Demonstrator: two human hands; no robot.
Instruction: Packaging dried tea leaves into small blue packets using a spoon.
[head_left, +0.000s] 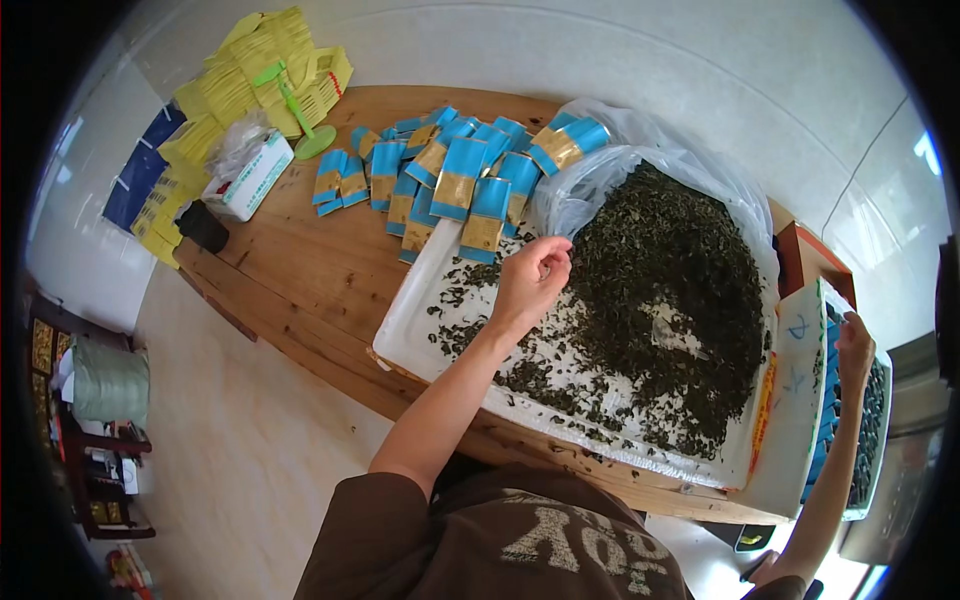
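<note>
My left hand (531, 281) is above a white foam tray (409, 315), its fingers curled near the rim of a clear plastic bag (697, 161). Whether anything is pinched in it I cannot tell. Dark dried leaves, apparently tea (660, 225), spill from the bag across the tray. At the far right, my right hand (855, 349) reaches over a white foam box (795, 405). Blue packets (823, 420) stand in rows inside it, and what the fingers grip is hidden. Several blue and gold packets (457, 176) lie heaped beyond the tray's left corner.
The wooden table (315, 262) carries a green plastic stand (315, 141), a white carton (251, 176) with a plastic bag on it, and a black cylinder (202, 226). Yellow printed sheets (262, 56) stand at the left. An orange-red box (814, 262) sits behind the foam box.
</note>
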